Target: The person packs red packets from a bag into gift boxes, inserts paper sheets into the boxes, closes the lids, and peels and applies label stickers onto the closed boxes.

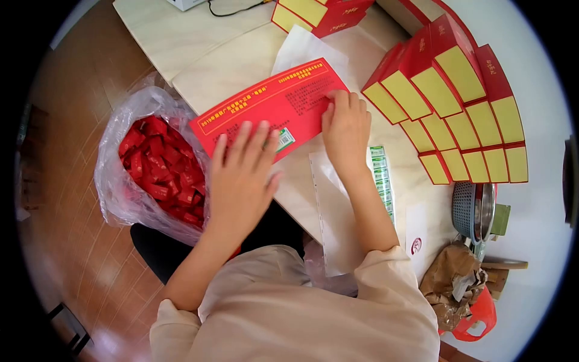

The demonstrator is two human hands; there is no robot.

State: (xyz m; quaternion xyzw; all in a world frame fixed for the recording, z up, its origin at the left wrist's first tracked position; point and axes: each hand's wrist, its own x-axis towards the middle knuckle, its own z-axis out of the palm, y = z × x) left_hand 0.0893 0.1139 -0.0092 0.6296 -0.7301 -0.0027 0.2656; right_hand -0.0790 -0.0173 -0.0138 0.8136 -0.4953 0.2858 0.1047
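Note:
A flat red box (241,108) with yellow and dark print lies at an angle on the table; its thickness is hard to make out. A small green and white label (285,139) is on its near side. My left hand (244,175) rests on the box beside the label, fingers spread. At the box's right end, my right hand (347,130) has its fingers curled in against the surface and edge. Below the right hand is a sheet of green labels (380,175), partly covered by my forearm. A pale sheet (335,211) lies next to it.
Red boxes with yellow ends (464,130) are stacked at the right, more (319,15) at the far edge. A plastic bag (111,163) of small red packets (160,163) stands at the left. A grey basket (464,208) and crumpled brown paper (452,277) sit at right.

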